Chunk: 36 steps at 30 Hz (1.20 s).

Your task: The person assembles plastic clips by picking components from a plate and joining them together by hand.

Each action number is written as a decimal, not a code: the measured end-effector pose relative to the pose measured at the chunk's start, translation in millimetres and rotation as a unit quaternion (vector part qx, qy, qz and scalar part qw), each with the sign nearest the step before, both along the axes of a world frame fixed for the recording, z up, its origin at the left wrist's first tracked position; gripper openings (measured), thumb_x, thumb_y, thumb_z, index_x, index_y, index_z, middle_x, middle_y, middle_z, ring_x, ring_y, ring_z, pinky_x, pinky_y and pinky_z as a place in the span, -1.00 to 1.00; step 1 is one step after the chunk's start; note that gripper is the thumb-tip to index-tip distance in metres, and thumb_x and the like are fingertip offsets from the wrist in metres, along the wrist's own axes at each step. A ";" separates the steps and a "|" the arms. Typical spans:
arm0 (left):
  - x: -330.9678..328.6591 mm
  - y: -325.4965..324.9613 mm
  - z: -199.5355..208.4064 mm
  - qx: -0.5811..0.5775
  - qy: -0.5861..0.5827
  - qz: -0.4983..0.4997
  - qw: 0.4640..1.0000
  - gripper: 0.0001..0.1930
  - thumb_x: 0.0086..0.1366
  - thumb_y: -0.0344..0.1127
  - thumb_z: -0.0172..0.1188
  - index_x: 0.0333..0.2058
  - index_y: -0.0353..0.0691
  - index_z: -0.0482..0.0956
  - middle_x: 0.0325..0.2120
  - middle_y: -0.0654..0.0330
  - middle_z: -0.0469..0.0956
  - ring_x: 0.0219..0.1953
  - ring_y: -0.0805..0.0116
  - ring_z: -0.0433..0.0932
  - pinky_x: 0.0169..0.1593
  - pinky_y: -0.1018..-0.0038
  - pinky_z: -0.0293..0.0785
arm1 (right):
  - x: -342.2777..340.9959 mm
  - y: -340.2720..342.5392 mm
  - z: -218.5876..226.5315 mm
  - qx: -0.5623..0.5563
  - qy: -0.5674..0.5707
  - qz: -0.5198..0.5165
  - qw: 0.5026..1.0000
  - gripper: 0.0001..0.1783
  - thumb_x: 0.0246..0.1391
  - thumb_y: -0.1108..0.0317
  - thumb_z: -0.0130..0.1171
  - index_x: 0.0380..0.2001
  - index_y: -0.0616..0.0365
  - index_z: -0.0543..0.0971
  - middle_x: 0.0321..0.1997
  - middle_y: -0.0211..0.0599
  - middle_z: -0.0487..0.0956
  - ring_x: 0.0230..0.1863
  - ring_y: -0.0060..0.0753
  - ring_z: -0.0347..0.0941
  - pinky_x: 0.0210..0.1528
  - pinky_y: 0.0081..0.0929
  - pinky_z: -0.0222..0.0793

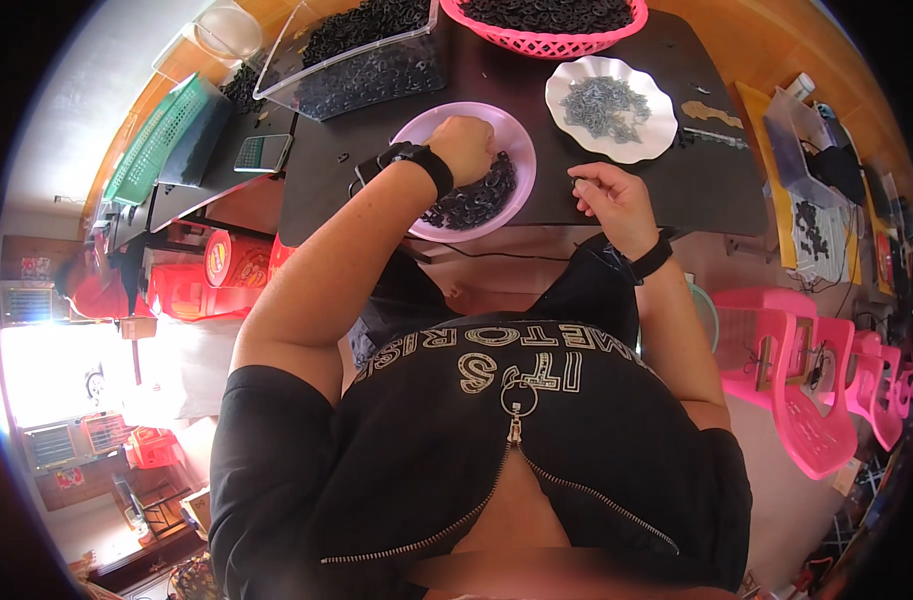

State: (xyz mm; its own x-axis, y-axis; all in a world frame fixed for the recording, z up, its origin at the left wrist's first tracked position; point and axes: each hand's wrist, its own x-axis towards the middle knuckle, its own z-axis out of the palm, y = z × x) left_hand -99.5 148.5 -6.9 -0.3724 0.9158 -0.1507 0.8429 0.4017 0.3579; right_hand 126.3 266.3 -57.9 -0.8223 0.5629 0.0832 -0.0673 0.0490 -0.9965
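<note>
head view | your left hand [464, 148] is dipped in the lilac bowl [513, 132] at the table's [561, 207] near edge, fingers curled, can't tell if it's got anything | loose black pieces [468, 207] sit in there | your right hand [616, 203], just right, is pinching a small black piece [575, 182] | white scalloped plate [660, 122] far right, pink basket [546, 42] farther back, clear bin [371, 98] far left

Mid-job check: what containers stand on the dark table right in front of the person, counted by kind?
Bowl: 1
Plate: 1
Basket: 1
Clear bin: 1
Total: 4
</note>
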 end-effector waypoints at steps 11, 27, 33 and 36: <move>-3.3 -19.8 17.0 0.003 -0.124 0.112 0.986 -0.87 0.03 -0.34 0.29 -0.43 -0.24 0.65 -0.52 0.10 0.61 -0.39 0.31 0.60 -0.24 0.42 0.51 | -7.7 -7.4 -5.9 0.224 -0.015 -0.053 0.973 -0.82 -0.03 0.55 0.21 -0.30 0.18 0.64 -0.45 -0.35 0.51 -0.49 -0.55 0.41 -0.40 -0.62 0.35; 81.4 -111.0 24.0 0.149 -0.805 0.109 0.564 -0.87 0.26 -0.54 0.11 -0.22 -0.33 0.54 -0.38 0.23 0.57 -0.41 0.47 0.58 -0.27 0.62 0.55 | 24.5 -64.8 43.2 -0.005 0.031 0.029 0.999 -0.78 0.09 0.58 0.16 -0.16 0.25 0.60 -0.37 -0.41 0.56 -0.40 -0.67 0.45 -0.35 -0.72 0.35; 99.5 -102.4 1.2 0.127 -0.808 0.148 0.557 -0.90 0.25 -0.53 0.11 -0.25 -0.31 0.50 -0.36 0.21 0.56 -0.41 0.51 0.56 -0.29 0.67 0.54 | 16.2 -93.8 48.6 0.019 0.041 0.104 0.994 -0.73 -0.01 0.66 0.23 -0.17 0.30 0.58 -0.33 -0.38 0.53 -0.33 -0.64 0.49 -0.25 -0.70 0.42; 101.6 -104.3 -4.7 0.137 -0.827 0.132 0.528 -0.90 0.25 -0.54 0.11 -0.25 -0.29 0.49 -0.33 0.19 0.56 -0.37 0.50 0.57 -0.28 0.67 0.54 | 17.9 -97.1 52.3 0.034 0.024 0.097 0.994 -0.73 -0.01 0.68 0.21 -0.17 0.30 0.58 -0.32 -0.38 0.52 -0.33 -0.65 0.49 -0.23 -0.70 0.42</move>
